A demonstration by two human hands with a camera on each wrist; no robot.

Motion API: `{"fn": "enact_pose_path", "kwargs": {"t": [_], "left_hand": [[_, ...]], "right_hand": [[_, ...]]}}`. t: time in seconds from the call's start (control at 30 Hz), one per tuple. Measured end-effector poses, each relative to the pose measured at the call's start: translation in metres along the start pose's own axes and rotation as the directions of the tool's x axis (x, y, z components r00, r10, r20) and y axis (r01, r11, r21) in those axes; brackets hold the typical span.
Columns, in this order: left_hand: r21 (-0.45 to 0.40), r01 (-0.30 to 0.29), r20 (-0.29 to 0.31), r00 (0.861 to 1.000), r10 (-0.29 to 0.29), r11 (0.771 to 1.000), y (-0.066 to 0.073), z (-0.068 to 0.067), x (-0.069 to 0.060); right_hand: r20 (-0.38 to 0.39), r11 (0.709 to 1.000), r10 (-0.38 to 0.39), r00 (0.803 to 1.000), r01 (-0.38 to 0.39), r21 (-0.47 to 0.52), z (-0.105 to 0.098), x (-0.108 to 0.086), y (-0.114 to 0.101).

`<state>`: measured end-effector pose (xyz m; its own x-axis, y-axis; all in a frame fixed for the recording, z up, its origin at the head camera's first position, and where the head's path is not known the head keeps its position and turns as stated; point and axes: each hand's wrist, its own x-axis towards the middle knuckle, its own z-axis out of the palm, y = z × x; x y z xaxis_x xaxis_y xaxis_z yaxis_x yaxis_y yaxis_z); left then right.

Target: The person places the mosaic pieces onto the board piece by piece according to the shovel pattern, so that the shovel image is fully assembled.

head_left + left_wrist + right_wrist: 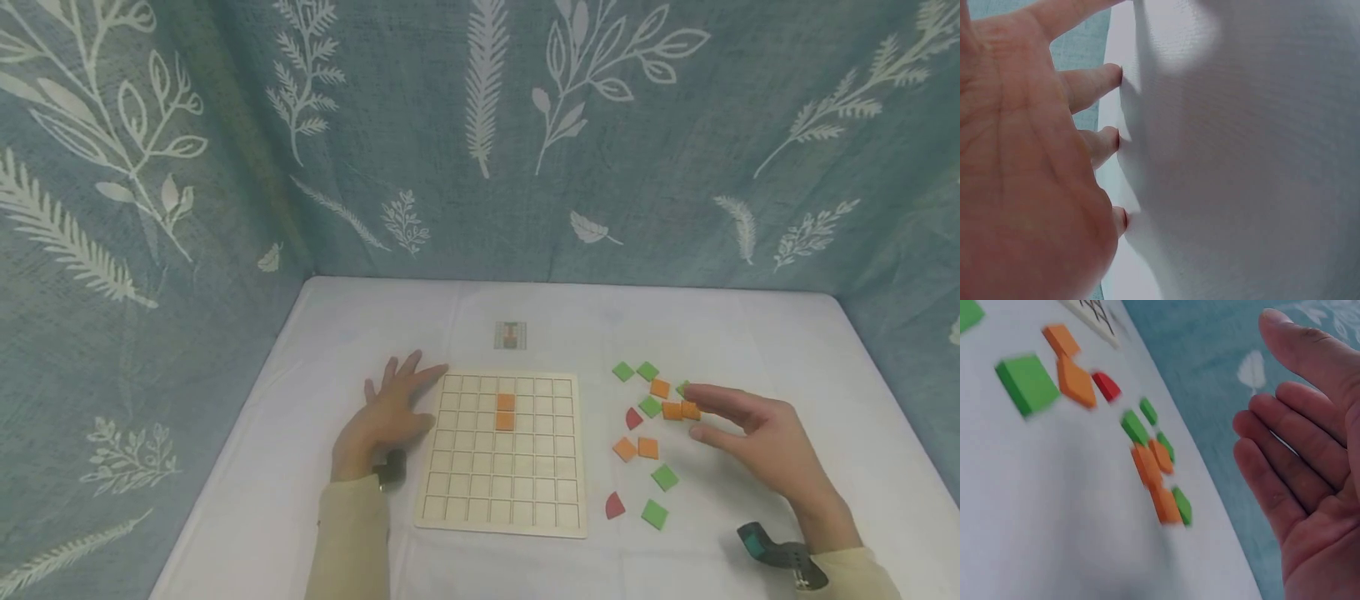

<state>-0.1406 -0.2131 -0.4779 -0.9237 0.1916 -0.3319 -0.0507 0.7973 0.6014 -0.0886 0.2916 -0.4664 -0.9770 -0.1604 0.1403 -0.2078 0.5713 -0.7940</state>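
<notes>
Two orange tiles [506, 402] set on the board [501, 485], nothing grasped by either hand

The board, marked out in square cells, is laid on the white table [787, 350]. Its middle column is occupied by the two orange tiles, which are set one behind the other in the second and third rows from the far side. The left hand [390, 414] is placed along the board's left side with its fingers spread and released; the forefinger is pointed to the far left corner, and the thumb is brought to the left edge (whether the edge is actually touched cannot be told).

To the right of the board, loose pieces are scattered: five orange squares [648, 448], six green squares [655, 514] and two red wedges [615, 505]. The far cluster is partly overlapped by the fingertips of the right hand [768, 433], whose fingers are slightly bent and parted from the thumb. In the right wrist view, that hand is seen apart from the pieces, its grasp released.

Beyond the board's far edge, a small card [511, 335] is laid; its printed pattern is too small to be read. The table is backed by a blue-green curtain [420, 108] printed with white leaves.
</notes>
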Motion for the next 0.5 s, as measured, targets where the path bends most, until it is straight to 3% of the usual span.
{"fn": "enact_pose_path", "kwargs": {"t": [0.27,0.5], "left_hand": [[0.008,-0.006,-0.002,1.000,0.006,1.000,0.000,0.000,-0.001],[0.010,-0.005,-0.002,1.000,0.005,1.000,0.000,0.000,-0.001]], "right_hand": [[-0.074,0.995,0.052,0.996,-0.058,-0.085,-0.018,-0.004,0.017],[-0.064,0.994,0.076,0.995,-0.080,-0.071,-0.018,-0.001,0.025]]}}
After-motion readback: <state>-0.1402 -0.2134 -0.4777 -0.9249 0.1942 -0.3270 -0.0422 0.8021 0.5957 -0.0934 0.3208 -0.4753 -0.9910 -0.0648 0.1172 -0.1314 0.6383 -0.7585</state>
